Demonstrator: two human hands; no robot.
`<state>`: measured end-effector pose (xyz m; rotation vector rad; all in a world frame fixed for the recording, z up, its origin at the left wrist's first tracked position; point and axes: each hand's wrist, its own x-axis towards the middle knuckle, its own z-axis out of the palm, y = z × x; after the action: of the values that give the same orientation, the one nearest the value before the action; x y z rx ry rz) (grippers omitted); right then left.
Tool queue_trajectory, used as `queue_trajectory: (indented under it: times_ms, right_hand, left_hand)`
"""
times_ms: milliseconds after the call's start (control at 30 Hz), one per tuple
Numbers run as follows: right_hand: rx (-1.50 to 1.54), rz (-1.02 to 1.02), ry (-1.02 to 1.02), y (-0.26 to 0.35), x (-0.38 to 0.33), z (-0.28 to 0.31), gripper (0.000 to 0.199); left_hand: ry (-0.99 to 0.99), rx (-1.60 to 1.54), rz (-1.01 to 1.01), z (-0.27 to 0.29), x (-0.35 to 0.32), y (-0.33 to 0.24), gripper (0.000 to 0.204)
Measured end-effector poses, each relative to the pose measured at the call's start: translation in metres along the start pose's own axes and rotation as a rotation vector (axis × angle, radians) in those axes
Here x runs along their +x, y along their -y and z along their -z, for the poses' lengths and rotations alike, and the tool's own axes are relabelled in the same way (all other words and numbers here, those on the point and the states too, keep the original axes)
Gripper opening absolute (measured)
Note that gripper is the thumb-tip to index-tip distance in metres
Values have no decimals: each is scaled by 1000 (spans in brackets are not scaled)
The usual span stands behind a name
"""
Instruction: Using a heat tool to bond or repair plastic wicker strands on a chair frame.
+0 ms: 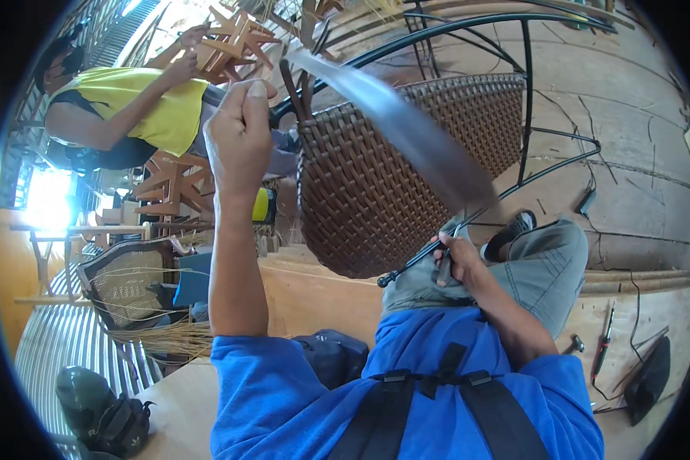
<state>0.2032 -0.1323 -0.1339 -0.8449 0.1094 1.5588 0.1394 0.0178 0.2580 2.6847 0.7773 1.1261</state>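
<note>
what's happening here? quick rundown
A person in a blue shirt is weaving a brown wicker panel onto a black metal chair frame. The left hand is raised, pinching a flat weaving strip pulled up and taut; it is motion-blurred. The right hand rests on the knee, gripping the strip's lower end against the frame. A second person in a yellow shirt handles a wooden star-shaped piece behind. Tools lie on the floor at right.

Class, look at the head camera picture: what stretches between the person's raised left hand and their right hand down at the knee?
In the head view, a flat grey weaving strip runs from the left hand down to the right hand, crossing in front of the brown woven basket seat.
</note>
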Motion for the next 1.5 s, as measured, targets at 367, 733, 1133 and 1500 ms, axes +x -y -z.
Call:
queue_trajectory:
  times_ms: [367, 733, 1133, 1500]
  right_hand:
    - [-135, 252, -315, 23, -65, 24, 22]
    - [-260, 780, -1015, 39, -262, 165, 30]
    - [-1122, 715, -1227, -1, -280, 182, 37]
    - [-504, 1739, -4, 150, -245, -120, 28]
  left_hand:
    - [-9, 2, -251, -25, -18, -60, 23]
    - [52, -138, -343, -33, -42, -114, 16]
    - [37, -200, -363, -32, -71, -131, 24]
    - [377, 20, 21, -34, -114, -147, 44]
